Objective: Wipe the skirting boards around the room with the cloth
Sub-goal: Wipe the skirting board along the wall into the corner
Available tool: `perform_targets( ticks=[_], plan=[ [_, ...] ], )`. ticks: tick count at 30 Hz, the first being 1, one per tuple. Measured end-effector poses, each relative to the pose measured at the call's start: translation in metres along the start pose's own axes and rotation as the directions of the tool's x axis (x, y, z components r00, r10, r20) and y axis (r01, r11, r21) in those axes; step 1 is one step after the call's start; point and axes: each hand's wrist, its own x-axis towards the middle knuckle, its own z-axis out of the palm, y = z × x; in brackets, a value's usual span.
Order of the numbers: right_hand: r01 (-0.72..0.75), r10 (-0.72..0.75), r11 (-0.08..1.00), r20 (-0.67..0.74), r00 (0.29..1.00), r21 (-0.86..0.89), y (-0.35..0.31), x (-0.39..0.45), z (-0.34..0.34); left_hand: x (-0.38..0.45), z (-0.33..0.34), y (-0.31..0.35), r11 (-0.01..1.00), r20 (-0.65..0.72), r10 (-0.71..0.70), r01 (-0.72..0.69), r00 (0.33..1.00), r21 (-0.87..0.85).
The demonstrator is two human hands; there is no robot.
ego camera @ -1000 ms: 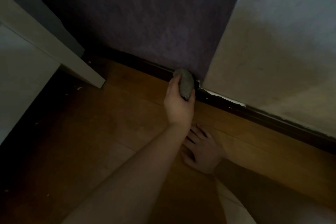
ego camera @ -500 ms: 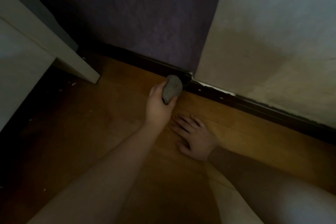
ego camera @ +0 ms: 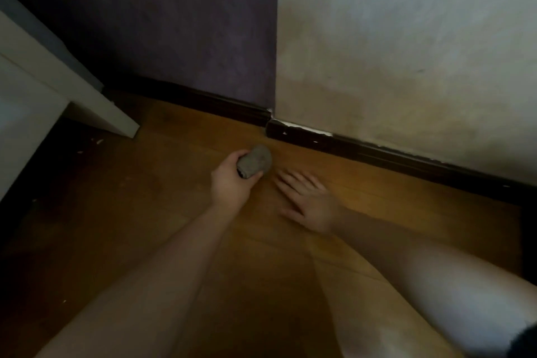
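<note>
The dark skirting board (ego camera: 377, 151) runs under 2 walls, chipped at the corner. The right hand (ego camera: 308, 200) rests flat on the floor. The left hand (ego camera: 231, 183) grips the balled cloth (ego camera: 255, 161) just off the board; press it firmly along the top edge.

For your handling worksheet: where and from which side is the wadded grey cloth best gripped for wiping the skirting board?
Grip the cloth around its near end, from the floor side, as the left hand does. Its rounded far end stays free, pointing towards the skirting board.
</note>
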Motion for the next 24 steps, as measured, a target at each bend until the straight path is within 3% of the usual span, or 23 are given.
perform_targets(
  ticks=[3,6,14,18,24],
  plan=[
    [-0.250,0.245,0.968,-0.151,0.958,-0.018,0.042,-0.092,0.026,-0.003,0.018,0.010,0.999,-0.016,-0.029,0.028,0.999,-0.029],
    [-0.434,0.430,0.901,-0.158,0.889,0.008,0.057,-0.136,0.046,-0.004,0.042,0.012,0.995,-0.050,-0.064,0.060,0.997,-0.078],
    [-0.402,0.400,0.915,-0.129,0.907,0.012,0.065,-0.137,0.046,-0.010,0.080,0.030,0.985,-0.078,-0.113,0.101,0.991,-0.141],
    [-0.399,0.397,0.917,-0.085,0.914,-0.008,0.064,-0.139,0.046,-0.013,0.064,0.034,0.990,0.004,-0.085,0.085,0.996,-0.113],
    [-0.406,0.405,0.914,-0.085,0.910,0.008,0.062,-0.138,0.042,-0.020,0.038,0.025,0.995,-0.059,-0.096,0.094,0.994,-0.035]
  ],
)
